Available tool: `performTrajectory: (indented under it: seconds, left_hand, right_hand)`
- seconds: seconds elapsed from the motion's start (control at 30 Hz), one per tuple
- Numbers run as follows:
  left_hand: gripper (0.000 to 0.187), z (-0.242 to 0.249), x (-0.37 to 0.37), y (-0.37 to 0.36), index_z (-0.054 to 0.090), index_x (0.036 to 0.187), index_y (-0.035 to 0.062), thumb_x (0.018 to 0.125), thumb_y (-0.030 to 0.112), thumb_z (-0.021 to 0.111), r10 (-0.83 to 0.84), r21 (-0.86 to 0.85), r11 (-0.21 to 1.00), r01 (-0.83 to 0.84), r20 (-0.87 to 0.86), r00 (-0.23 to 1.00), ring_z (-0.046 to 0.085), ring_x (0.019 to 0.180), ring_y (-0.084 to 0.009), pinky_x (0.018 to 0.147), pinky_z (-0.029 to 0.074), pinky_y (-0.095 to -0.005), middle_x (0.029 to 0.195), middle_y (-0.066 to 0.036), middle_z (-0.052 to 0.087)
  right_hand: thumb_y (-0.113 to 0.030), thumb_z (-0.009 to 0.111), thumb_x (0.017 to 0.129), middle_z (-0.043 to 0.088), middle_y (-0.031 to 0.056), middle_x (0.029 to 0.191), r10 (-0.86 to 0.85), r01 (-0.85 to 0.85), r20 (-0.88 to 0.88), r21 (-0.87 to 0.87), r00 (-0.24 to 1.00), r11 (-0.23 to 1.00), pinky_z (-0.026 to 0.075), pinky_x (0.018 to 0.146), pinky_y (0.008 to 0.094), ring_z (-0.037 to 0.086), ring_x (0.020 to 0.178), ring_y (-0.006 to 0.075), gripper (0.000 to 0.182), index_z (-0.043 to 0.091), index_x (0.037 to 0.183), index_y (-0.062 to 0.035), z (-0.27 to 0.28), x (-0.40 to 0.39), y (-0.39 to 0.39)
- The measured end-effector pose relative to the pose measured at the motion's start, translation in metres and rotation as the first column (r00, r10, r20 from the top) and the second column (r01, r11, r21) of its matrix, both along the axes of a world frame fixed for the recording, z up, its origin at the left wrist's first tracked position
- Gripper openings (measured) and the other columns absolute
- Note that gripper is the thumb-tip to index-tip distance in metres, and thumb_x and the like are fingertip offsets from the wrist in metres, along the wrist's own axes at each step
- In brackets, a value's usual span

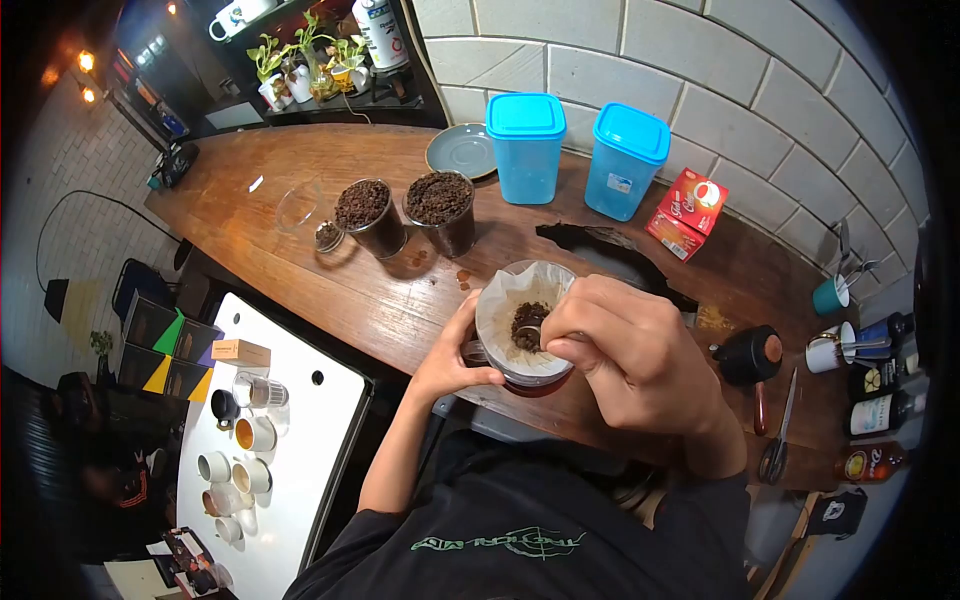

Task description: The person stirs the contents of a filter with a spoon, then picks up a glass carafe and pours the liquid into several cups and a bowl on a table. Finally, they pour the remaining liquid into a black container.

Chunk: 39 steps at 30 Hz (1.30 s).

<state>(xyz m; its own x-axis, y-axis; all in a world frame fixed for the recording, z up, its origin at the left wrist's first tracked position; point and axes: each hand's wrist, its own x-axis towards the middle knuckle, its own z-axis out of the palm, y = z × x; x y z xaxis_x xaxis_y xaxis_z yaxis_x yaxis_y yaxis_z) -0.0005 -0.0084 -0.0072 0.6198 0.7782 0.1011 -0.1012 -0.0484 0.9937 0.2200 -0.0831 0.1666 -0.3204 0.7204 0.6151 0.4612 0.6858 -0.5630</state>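
Note:
A white paper filter [496, 312] sits in a clear coffee dripper [535, 380] near the counter's front edge. Dark coffee grounds [528, 312] lie at the bottom of the filter. My left hand [450, 360] curls around the dripper's left side, thumb along the front and fingers behind. Above the filter's right side, my right hand [632, 345] is closed in a pinch on what looks like a small spoon [534, 334]; its bowl is down in the grounds and its handle is mostly hidden by my fingers. Something reddish-brown shows beneath the dripper.
Two cups of dark granules, one left [378, 232] and one right [448, 230], stand behind. Two blue-lidded containers [527, 165] [615, 185], a grey plate [460, 150] and a red box [688, 212] line the wall. A black kettle [745, 358] and scissors [775, 455] lie rightward.

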Motion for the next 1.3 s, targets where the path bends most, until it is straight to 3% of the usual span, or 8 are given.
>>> performTrajectory:
  seconds: [0.13,0.23,0.3,0.5,0.63,1.03,1.23,1.3]
  left_hand:
    - [0.108,-0.003,-0.001,0.0,0.036,0.147,0.0021,0.061,0.035,0.092,-0.007,-0.013,1.0,0.008,0.009,1.0,0.035,0.14,-0.0248,0.117,0.026,-0.0386,0.147,-0.011,0.036]
    - [0.107,0.001,-0.001,0.0,0.035,0.148,0.002,0.063,0.033,0.091,-0.005,0.019,1.0,0.005,0.027,1.0,0.033,0.141,-0.0247,0.118,0.025,-0.0377,0.148,-0.011,0.035]
    - [0.106,0.001,-0.001,0.0,0.034,0.148,0.0018,0.063,0.032,0.091,-0.007,0.048,0.999,0.008,-0.013,1.0,0.032,0.142,-0.0254,0.118,0.024,-0.0379,0.148,-0.012,0.035]
    - [0.105,0.002,-0.002,0.001,0.035,0.148,0.0024,0.064,0.032,0.09,-0.001,0.102,0.995,0.006,-0.054,0.999,0.032,0.143,-0.0265,0.12,0.023,-0.0399,0.149,-0.013,0.035]
    - [0.105,0.004,-0.001,0.001,0.035,0.148,0.0028,0.064,0.032,0.09,-0.003,0.112,0.994,0.006,-0.031,1.0,0.032,0.143,-0.0267,0.12,0.024,-0.0403,0.148,-0.013,0.036]
    - [0.105,0.008,0.0,-0.001,0.035,0.148,0.0026,0.064,0.035,0.09,-0.008,0.05,0.999,0.009,-0.016,1.0,0.036,0.14,-0.0266,0.118,0.027,-0.041,0.146,-0.012,0.038]
    - [0.106,0.006,0.001,-0.001,0.035,0.148,0.002,0.064,0.034,0.09,-0.013,0.064,0.998,0.013,0.007,1.0,0.035,0.141,-0.0265,0.119,0.026,-0.0403,0.146,-0.012,0.038]
    - [0.106,0.009,0.001,-0.002,0.034,0.148,0.0013,0.064,0.034,0.09,-0.012,0.025,1.0,0.012,0.002,1.0,0.034,0.141,-0.0261,0.119,0.025,-0.0397,0.146,-0.012,0.038]
  right_hand:
    - [0.008,0.066,0.076,0.058,0.0126,0.078,-0.039,0.039,0.044,-0.003,0.998,0.999,0.048,0.065,0.0387,0.061,0.075,0.0327,0.015,0.06,0.087,-0.0002,0.0,-0.001,0.001]
    - [0.0,0.064,0.083,0.055,0.0136,0.082,-0.077,0.075,0.043,0.049,0.996,0.996,0.047,0.067,0.043,0.057,0.076,0.0344,0.009,0.057,0.087,-0.0012,0.002,-0.002,-0.001]
    - [0.002,0.064,0.082,0.056,0.0139,0.082,-0.06,0.064,0.099,-0.046,0.993,0.997,0.047,0.067,0.0423,0.058,0.077,0.0344,0.009,0.057,0.087,-0.0007,0.001,-0.002,-0.002]
    - [0.004,0.064,0.08,0.057,0.0141,0.082,-0.018,0.017,-0.003,-0.094,1.0,0.995,0.046,0.068,0.0426,0.059,0.079,0.0348,0.011,0.057,0.088,0.001,0.005,-0.003,-0.003]
    - [0.005,0.064,0.08,0.057,0.0145,0.082,-0.031,0.034,0.034,-0.093,0.999,0.995,0.046,0.069,0.0428,0.059,0.079,0.035,0.011,0.057,0.088,0.0011,0.003,-0.004,-0.001]
    - [0.007,0.063,0.08,0.056,0.015,0.082,-0.024,0.019,-0.047,-0.122,0.999,0.992,0.046,0.069,0.0419,0.058,0.078,0.0361,0.012,0.057,0.088,0.0011,0.004,-0.005,-0.004]
    - [0.006,0.063,0.08,0.056,0.0153,0.082,-0.095,0.095,0.002,-0.05,0.995,0.994,0.046,0.069,0.0428,0.058,0.078,0.0366,0.012,0.056,0.088,0.0009,0.003,-0.005,-0.003]
    - [0.005,0.063,0.081,0.057,0.0152,0.083,-0.024,0.029,0.042,-0.111,0.999,0.993,0.046,0.069,0.0434,0.058,0.078,0.0367,0.011,0.056,0.088,0.0007,0.004,-0.004,-0.004]
